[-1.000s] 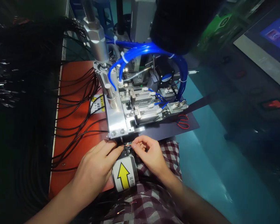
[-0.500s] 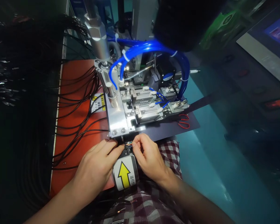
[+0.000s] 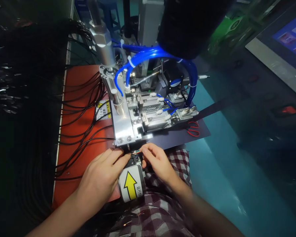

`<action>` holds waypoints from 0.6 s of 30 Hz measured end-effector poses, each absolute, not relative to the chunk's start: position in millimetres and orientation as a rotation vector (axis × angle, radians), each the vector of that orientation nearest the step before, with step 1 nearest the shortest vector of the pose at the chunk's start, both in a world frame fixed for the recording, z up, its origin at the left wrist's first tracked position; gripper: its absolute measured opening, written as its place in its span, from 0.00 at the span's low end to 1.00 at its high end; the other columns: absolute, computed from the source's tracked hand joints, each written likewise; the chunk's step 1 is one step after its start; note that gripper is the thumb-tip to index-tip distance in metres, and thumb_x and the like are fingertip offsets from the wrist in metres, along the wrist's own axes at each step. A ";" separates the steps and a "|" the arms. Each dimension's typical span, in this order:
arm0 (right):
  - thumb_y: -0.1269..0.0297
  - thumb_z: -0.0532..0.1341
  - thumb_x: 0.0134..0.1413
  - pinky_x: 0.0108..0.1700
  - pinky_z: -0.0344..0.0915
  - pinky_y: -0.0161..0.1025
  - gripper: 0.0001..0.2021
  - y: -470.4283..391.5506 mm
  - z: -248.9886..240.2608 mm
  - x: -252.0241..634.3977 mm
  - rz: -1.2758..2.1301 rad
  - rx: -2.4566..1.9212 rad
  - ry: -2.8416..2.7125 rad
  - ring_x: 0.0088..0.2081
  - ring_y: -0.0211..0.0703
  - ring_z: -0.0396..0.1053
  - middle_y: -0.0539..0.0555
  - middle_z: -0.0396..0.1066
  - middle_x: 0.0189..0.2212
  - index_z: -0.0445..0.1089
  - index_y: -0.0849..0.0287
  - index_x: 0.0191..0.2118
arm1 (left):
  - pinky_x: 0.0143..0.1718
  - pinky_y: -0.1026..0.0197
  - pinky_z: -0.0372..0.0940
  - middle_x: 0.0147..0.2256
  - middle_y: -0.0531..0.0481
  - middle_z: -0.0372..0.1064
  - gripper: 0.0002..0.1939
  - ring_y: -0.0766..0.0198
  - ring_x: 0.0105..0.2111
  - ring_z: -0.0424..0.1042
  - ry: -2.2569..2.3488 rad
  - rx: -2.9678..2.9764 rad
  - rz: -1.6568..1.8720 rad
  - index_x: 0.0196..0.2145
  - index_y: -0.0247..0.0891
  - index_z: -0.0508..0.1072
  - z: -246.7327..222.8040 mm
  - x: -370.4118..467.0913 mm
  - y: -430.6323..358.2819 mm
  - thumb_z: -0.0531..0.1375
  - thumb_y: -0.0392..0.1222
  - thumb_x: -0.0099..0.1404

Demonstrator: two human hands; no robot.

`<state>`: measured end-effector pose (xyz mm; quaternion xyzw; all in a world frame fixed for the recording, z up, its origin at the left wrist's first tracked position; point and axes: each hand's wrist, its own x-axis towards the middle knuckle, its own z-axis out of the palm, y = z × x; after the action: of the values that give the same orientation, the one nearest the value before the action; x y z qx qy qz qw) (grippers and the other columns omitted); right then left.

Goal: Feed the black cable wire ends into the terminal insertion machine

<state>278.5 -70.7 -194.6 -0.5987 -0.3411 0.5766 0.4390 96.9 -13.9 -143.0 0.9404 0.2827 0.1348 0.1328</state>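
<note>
Thin coloured wires (image 3: 136,152), red and green among them, stretch between my two hands at the front of the machine. My left hand (image 3: 100,174) is closed at their left end, with thumb and forefinger pressed on the cable they come out of; the cable itself is hidden under the fingers. From the right, my right hand (image 3: 158,162) pinches the wire tips between thumb and forefinger. Just below the wires sits a small black fixture (image 3: 133,160). Nearer me is a rounded housing (image 3: 130,184) with a yellow arrow label.
A metal press block (image 3: 124,126) and pneumatic cylinders (image 3: 155,123) with blue hoses (image 3: 160,51) stand beyond my hands. Black cables (image 3: 85,141) cross the red board (image 3: 74,151) at left. Red-handled scissors (image 3: 193,129) lie on the dark plate (image 3: 172,138).
My right fingers have shifted slightly and turned over the wire tips, uncovering more of the black fixture. My left hand has stayed in place. The view has tilted a little.
</note>
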 end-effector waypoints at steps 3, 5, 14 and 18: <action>0.58 0.56 0.57 0.27 0.59 0.34 0.09 -66.8 -189.2 273.9 1.456 -1.443 -0.826 0.22 0.37 0.64 0.46 0.64 0.18 0.64 0.58 0.31 | 0.31 0.54 0.67 0.36 0.41 0.69 0.14 0.54 0.34 0.67 0.815 2.732 0.400 0.43 0.34 0.70 -143.2 98.2 -13.1 0.49 0.29 0.63; 0.59 0.58 0.53 0.25 0.58 0.34 0.09 -63.6 -187.8 271.3 1.453 -1.436 -0.781 0.21 0.36 0.63 0.45 0.64 0.17 0.64 0.59 0.30 | 0.31 0.54 0.66 0.37 0.41 0.69 0.14 0.54 0.34 0.67 0.814 2.737 0.397 0.43 0.34 0.70 -143.1 98.9 -12.4 0.49 0.29 0.63; 0.60 0.60 0.49 0.23 0.52 0.32 0.09 -57.4 -185.4 270.3 1.639 -1.347 -0.546 0.17 0.32 0.56 0.43 0.61 0.13 0.64 0.61 0.26 | 0.31 0.55 0.62 0.35 0.43 0.67 0.16 0.55 0.33 0.63 0.849 2.859 0.177 0.46 0.33 0.70 -139.6 96.0 -17.0 0.54 0.29 0.60; 0.57 0.60 0.50 0.25 0.54 0.33 0.12 -59.8 -184.6 272.0 1.612 -1.329 -0.604 0.19 0.33 0.58 0.44 0.62 0.16 0.64 0.61 0.27 | 0.31 0.54 0.60 0.37 0.43 0.66 0.19 0.53 0.35 0.62 0.927 2.901 0.091 0.48 0.35 0.68 -132.5 99.0 -21.9 0.58 0.31 0.57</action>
<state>272.0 -59.8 -184.6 -0.5411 -0.2460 0.6564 0.4646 99.0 -21.9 -132.5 0.9511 0.3039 0.0300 0.0471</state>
